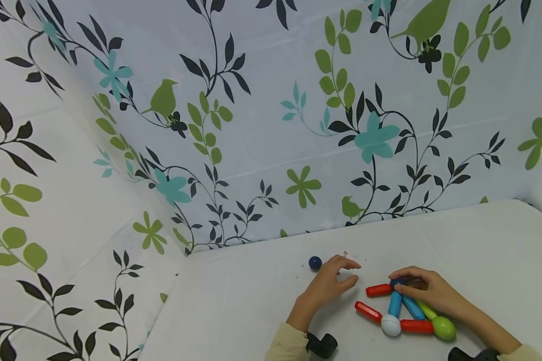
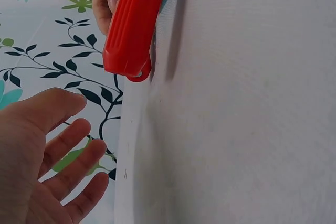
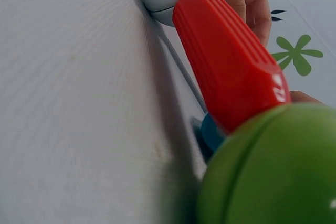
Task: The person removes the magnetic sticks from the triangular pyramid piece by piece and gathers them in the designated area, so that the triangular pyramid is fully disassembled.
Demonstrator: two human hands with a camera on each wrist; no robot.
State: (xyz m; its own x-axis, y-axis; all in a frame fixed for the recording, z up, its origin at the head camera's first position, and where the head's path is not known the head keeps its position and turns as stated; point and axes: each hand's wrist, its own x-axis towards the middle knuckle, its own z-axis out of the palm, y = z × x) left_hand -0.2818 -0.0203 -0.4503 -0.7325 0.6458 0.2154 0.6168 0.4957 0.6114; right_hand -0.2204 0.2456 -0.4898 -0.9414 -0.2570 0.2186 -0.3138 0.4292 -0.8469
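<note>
A toy frame of coloured rods and balls lies on the white table. Its white ball [image 1: 391, 325] joins a red rod [image 1: 416, 327] that runs to a green ball [image 1: 444, 328]. Two blue rods [image 1: 395, 304] and a light green rod [image 1: 426, 309] lead up toward a dark blue ball [image 1: 398, 284]. My right hand [image 1: 429, 292] pinches that ball, its fingers partly covering it. To the left of the frame my left hand [image 1: 328, 280] hovers with fingers spread, holding nothing. Another red rod [image 2: 134, 24] points toward it in the left wrist view.
A loose dark blue ball [image 1: 315, 263] sits on the table [image 1: 235, 301] just behind the left hand. A patterned cloth [image 1: 262, 150] with leaves and birds hangs along the back and left edges. Black camera mounts [image 1: 322, 346] are on both wrists.
</note>
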